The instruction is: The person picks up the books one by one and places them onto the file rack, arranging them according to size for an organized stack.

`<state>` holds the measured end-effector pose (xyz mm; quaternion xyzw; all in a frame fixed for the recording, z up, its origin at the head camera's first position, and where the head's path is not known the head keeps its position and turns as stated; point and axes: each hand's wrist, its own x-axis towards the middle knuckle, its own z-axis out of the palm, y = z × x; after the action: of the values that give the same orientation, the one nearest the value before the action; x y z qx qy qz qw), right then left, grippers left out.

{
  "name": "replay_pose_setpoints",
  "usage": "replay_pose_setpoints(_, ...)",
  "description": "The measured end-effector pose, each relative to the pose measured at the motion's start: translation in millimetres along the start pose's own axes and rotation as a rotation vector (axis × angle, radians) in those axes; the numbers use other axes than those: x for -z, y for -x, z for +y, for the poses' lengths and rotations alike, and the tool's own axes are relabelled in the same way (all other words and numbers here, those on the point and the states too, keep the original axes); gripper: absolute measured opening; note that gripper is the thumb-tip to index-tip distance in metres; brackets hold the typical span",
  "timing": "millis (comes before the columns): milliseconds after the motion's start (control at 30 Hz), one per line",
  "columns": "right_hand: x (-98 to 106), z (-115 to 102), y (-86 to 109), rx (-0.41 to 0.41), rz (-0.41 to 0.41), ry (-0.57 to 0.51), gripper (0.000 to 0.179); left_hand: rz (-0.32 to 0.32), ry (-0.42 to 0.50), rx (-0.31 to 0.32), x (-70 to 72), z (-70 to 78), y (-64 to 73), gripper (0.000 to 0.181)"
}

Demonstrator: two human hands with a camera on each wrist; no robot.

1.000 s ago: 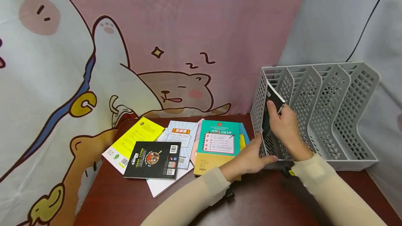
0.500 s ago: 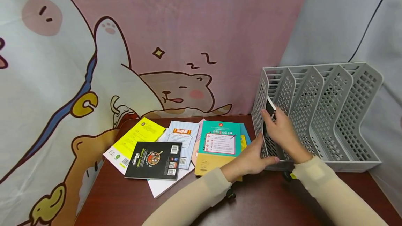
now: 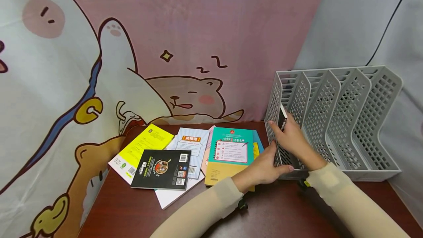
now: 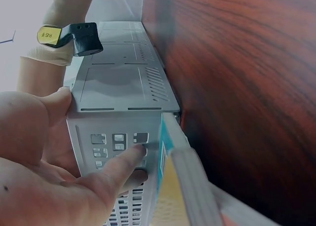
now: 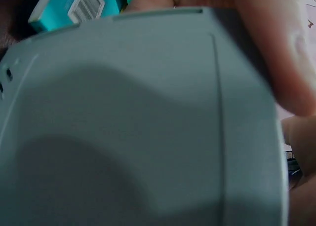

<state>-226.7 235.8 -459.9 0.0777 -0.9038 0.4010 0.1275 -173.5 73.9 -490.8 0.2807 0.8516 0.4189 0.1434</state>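
In the head view a thin black book (image 3: 282, 121) stands on edge in the leftmost slot of a grey plastic file rack (image 3: 360, 175). My right hand (image 3: 295, 139) grips the book's near edge, the thumb lying over the rack's left wall and the fingers inside the slot. The book's lower part is hidden. My left hand (image 3: 259, 166) holds the rack's front left corner, thumb along the front lip. In the left wrist view, the left fingers (image 4: 118, 169) press against the perforated outer side wall (image 4: 126, 125), beside a book with a teal and yellow cover (image 4: 168, 181).
Several books lie on the dark red table (image 3: 284, 208) left of the rack: a yellow one (image 3: 147, 139), a black one (image 3: 162, 168), a pale blue one (image 3: 192, 142) and a teal one (image 3: 236, 135). A patterned cloth (image 3: 264, 21) hangs behind.
The black book has gone lower into the leftmost slot. My right hand has moved down and slightly left with it, its thumb now over the side wall. The left hand keeps its place.
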Motion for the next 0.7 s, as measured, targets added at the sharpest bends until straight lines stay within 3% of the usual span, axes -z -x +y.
replay_pose_setpoints(233,3,3,6.6,0.003,-0.024,0.041,0.068,0.02,0.02,-0.028,-4.5,-2.0,-1.1,0.102)
replay_pose_setpoints(367,10,-3,10.5,0.036,0.03,0.041,0.071,0.02,0.035,-0.026,-3.3,-3.0,-0.4,0.103)
replay_pose_setpoints(500,21,-13,15.7,0.067,0.185,0.032,0.071,0.011,0.043,-0.01,-2.0,-3.1,0.7,0.106)
replay_pose_setpoints(700,32,-27,18.4,0.211,0.479,0.01,0.046,0.032,0.023,-0.022,-0.5,-3.1,-0.2,0.107)
